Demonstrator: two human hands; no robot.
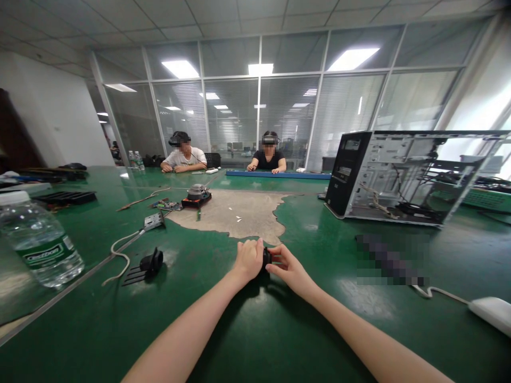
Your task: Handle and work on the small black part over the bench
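A small black part is held between my two hands just above the green table, near the middle of the view. Its exact kind is hidden by the fingers. My left hand is closed around its left side, with the knuckles upward. On the other side, the thumb and fingertips of my right hand pinch it. To the left lies another black plastic piece with long prongs. Beyond it is a metal bracket with a grey cable.
An open computer case stands at the right, with a white mouse-like object nearer. A water bottle is at the left. A heatsink-like part and circuit boards rest further back. Two people sit across the green table.
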